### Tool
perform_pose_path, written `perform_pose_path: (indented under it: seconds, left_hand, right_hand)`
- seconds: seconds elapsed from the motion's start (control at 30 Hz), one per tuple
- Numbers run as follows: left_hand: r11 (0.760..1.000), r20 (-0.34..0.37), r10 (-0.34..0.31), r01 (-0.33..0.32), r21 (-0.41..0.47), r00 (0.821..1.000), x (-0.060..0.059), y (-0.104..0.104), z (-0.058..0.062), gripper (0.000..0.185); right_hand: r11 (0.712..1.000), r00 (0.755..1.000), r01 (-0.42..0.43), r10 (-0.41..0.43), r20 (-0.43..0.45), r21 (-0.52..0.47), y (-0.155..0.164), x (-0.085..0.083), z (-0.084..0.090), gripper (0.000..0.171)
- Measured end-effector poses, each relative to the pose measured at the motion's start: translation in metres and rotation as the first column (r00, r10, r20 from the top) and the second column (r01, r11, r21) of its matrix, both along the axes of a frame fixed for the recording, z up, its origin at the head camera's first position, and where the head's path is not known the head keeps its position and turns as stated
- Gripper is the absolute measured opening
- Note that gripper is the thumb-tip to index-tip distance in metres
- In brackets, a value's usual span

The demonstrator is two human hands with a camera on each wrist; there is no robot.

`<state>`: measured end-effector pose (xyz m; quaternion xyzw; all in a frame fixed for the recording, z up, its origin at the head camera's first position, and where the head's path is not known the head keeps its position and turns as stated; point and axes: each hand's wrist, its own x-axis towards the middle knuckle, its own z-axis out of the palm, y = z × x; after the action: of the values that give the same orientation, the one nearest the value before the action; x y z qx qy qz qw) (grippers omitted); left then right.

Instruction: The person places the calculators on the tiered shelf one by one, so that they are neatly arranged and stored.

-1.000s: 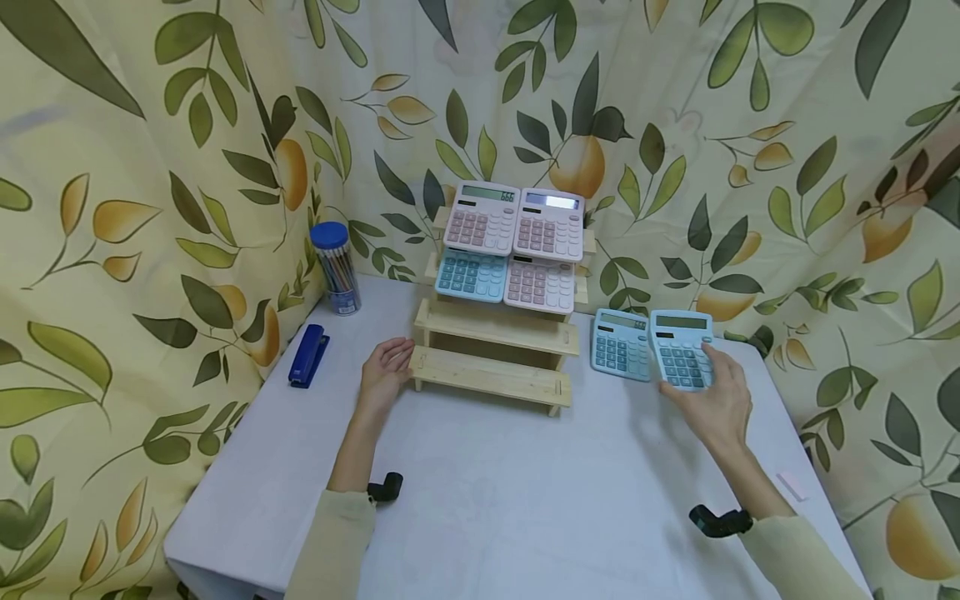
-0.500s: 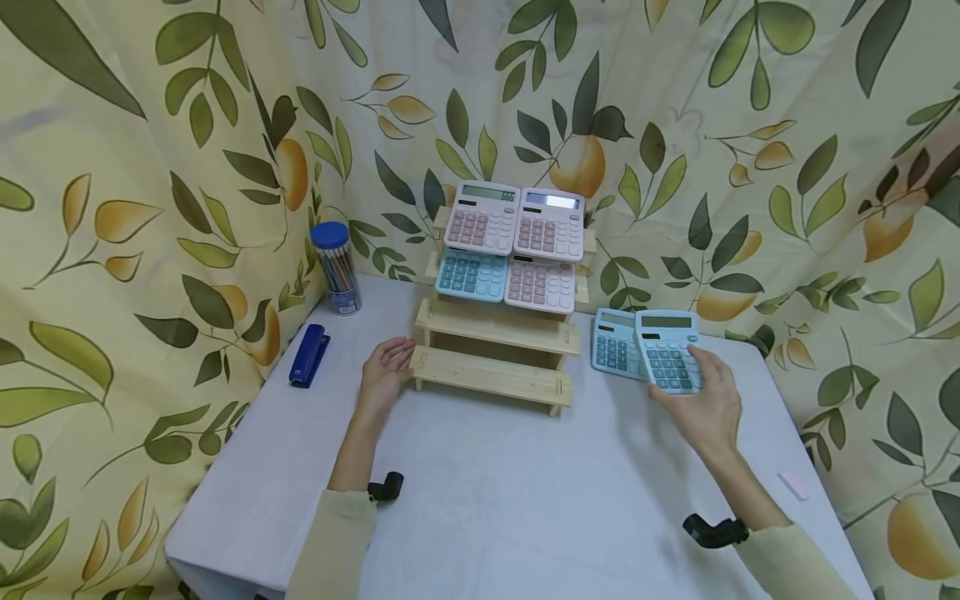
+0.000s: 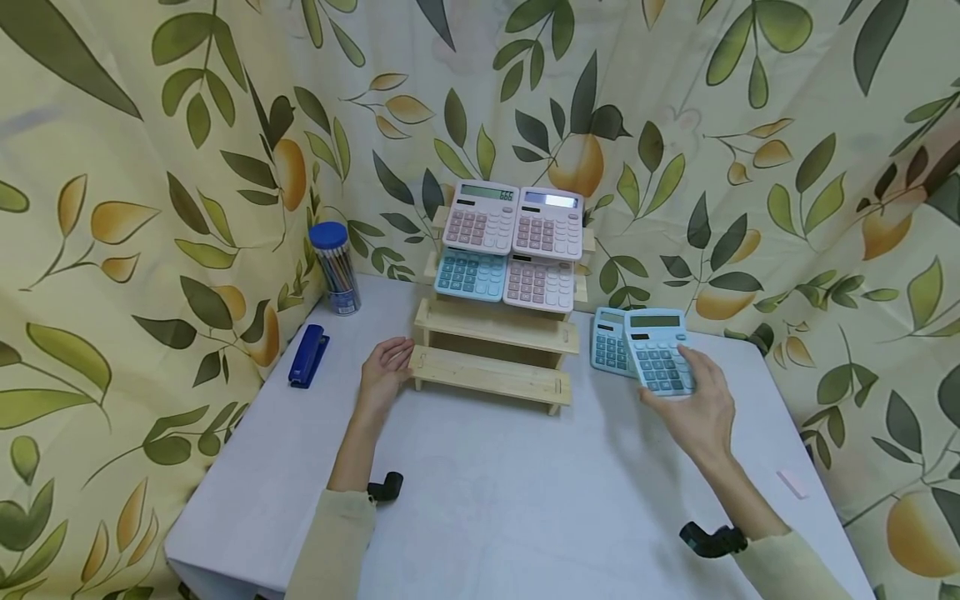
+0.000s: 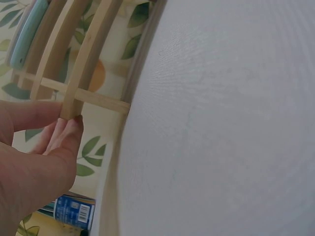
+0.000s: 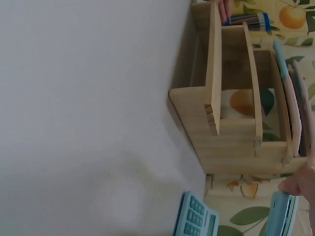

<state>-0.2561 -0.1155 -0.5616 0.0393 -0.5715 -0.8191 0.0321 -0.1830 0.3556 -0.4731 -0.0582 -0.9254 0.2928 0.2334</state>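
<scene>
My right hand (image 3: 699,414) grips a light-blue calculator (image 3: 662,360) by its lower right part, raised and tilted. The held calculator partly covers a second blue calculator (image 3: 609,343) lying on the table; the right wrist view shows the held one (image 5: 279,216) edge-on. With thumb and fingers, my left hand (image 4: 42,157) pinches the left end of the lowest board of a stepped wooden stand (image 3: 487,377). On its upper steps lean a blue calculator (image 3: 470,275) and three pink-and-white ones, among them a front pink calculator (image 3: 542,287). Bare wood shows on the two lower steps.
A blue stapler (image 3: 307,357) and a blue-lidded tub of pencils (image 3: 335,268) stand at the table's left. A small pink piece (image 3: 792,485) lies near the right edge. Patterned curtain (image 3: 675,167) hangs right behind the white-covered table (image 3: 510,508).
My right hand has carried the blue calculator left, so that it covers more of the second blue one. The left hand has stayed at the stand's lowest board.
</scene>
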Motion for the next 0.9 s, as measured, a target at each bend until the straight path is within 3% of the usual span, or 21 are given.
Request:
perform_pose_path:
  seconds: [0.9]
  left_hand:
    - [1.000, 0.006, -0.007, 0.007, -0.015, 1.000, 0.001, -0.001, 0.001, 0.064]
  right_hand:
    - [0.997, 0.998, -0.065, 0.065, -0.013, -0.030, -0.028, 0.013, 0.001, 0.091]
